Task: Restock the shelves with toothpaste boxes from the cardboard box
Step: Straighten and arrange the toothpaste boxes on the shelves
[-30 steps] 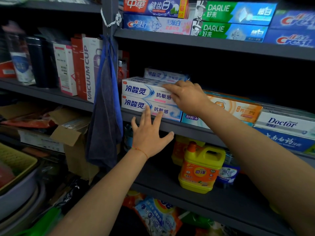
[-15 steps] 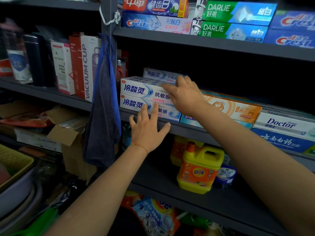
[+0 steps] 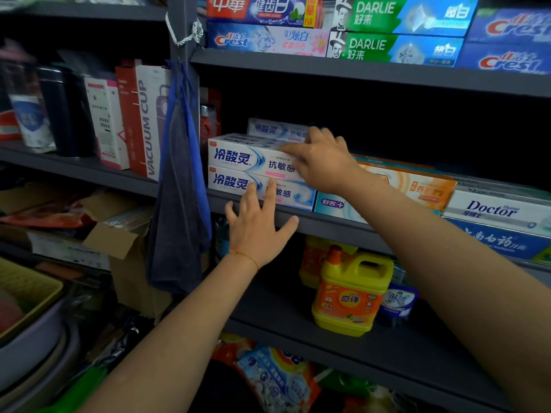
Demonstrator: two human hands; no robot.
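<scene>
Two white-and-blue toothpaste boxes lie stacked at the left end of the middle shelf (image 3: 343, 226): an upper box (image 3: 241, 156) and a lower box (image 3: 231, 181). A third box (image 3: 274, 128) of the same kind lies behind them, higher up. My right hand (image 3: 323, 162) rests on the right end of the upper box, fingers over its top edge and thumb along its front. My left hand (image 3: 258, 222) is spread flat, its fingertips touching the front of the lower box at the shelf edge. An open cardboard box (image 3: 119, 236) sits at lower left.
Orange, teal, white and blue toothpaste boxes (image 3: 492, 210) fill the shelf to the right. The top shelf carries Crest and Darlie boxes (image 3: 396, 46). A blue cloth (image 3: 179, 204) hangs from the post. A yellow detergent jug (image 3: 351, 293) stands on the shelf below. Vacuum cup boxes (image 3: 146, 120) stand left.
My left hand has risen from below the shelf edge until its fingertips reach the lower box. My right hand has stayed on the upper box, shifting only slightly.
</scene>
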